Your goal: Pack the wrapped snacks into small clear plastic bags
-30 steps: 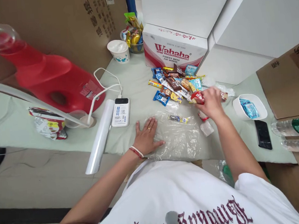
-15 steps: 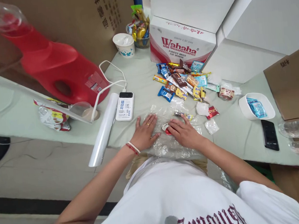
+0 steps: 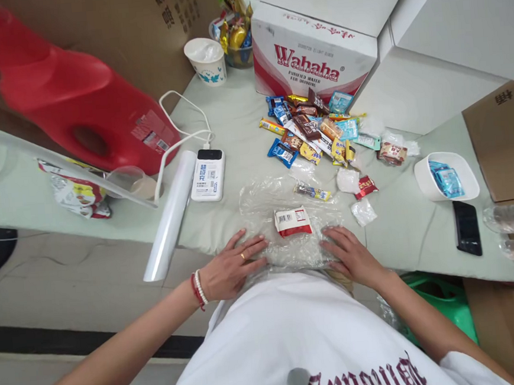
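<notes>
A sheet of clear plastic film [image 3: 257,195] lies crinkled at the table's front edge. On it rests a small red-and-white snack packet [image 3: 292,222], barcode side up. A thin yellow-and-dark stick packet [image 3: 313,192] sits a little farther back on or under the film; I cannot tell which. My left hand [image 3: 232,267] lies on the film's left edge, fingers stretched out. At the right edge my right hand [image 3: 351,254] touches the film, its fingers spread. Neither hand holds the red-and-white packet.
Wrapped snacks [image 3: 308,129] are heaped before a Wahaba box [image 3: 309,64]. Left are a power bank [image 3: 209,175], a plastic-film roll [image 3: 170,223] and a red jug [image 3: 85,105]. Right are crumpled wrappers [image 3: 363,212], a white tub [image 3: 470,181] and a phone [image 3: 467,227].
Both hands have drawn apart and toward my body, uncovering the red-and-white packet, which now lies flat between them. The camera view has shifted slightly.
</notes>
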Motion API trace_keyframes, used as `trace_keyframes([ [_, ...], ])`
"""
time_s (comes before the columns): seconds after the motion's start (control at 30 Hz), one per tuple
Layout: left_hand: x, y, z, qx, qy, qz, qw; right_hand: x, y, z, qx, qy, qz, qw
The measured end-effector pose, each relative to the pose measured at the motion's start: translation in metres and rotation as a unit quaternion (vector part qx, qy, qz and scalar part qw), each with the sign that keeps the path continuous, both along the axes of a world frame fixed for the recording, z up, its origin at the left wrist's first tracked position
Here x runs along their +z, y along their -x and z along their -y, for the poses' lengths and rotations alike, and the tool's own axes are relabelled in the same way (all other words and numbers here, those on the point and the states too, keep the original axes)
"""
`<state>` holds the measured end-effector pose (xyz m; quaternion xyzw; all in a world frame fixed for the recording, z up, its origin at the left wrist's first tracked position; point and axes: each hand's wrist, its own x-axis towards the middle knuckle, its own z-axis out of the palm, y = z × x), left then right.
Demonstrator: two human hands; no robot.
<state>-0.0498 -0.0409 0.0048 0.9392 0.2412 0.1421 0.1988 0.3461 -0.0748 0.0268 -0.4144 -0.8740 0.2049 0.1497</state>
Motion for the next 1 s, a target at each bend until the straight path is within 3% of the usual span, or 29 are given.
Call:
trace_keyframes([
  [0.1, -0.005, -0.008, 0.000, 0.054, 0.021, 0.030, 0.998, -0.005, -0.003, -0.005, -0.047, 0.020, -0.038, 0.998],
  [0.27, 0.006, -0.025, -0.023, 0.218, 0.106, 0.108, 0.964, 0.026, 0.002, -0.046, -0.049, 0.169, -0.073, 0.982],
  [0.4, 0.011, -0.038, -0.055, 0.362, 0.074, 0.051, 0.928, 0.042, 0.002, -0.086, -0.130, 0.212, -0.010, 0.969],
  [0.47, 0.008, -0.044, -0.068, 0.410, 0.050, 0.013, 0.911, 0.045, 0.007, -0.104, -0.164, 0.181, 0.080, 0.966],
  [0.57, 0.002, -0.051, -0.074, 0.469, -0.005, 0.030, 0.883, 0.054, 0.025, -0.131, -0.200, 0.067, 0.192, 0.958],
  [0.7, 0.009, -0.055, -0.048, 0.533, -0.121, 0.124, 0.828, 0.056, 0.065, -0.163, -0.111, -0.016, 0.175, 0.978],
  [0.77, 0.016, -0.059, -0.031, 0.498, -0.163, 0.138, 0.840, 0.047, 0.085, -0.178, -0.060, -0.021, 0.166, 0.984],
  [0.9, 0.020, -0.079, -0.018, 0.279, -0.136, 0.066, 0.948, 0.030, 0.109, -0.202, -0.042, 0.031, 0.214, 0.975],
  [1.0, 0.015, -0.094, -0.025, 0.238, -0.076, -0.022, 0.968, 0.039, 0.108, -0.205, -0.045, 0.067, 0.223, 0.971],
])
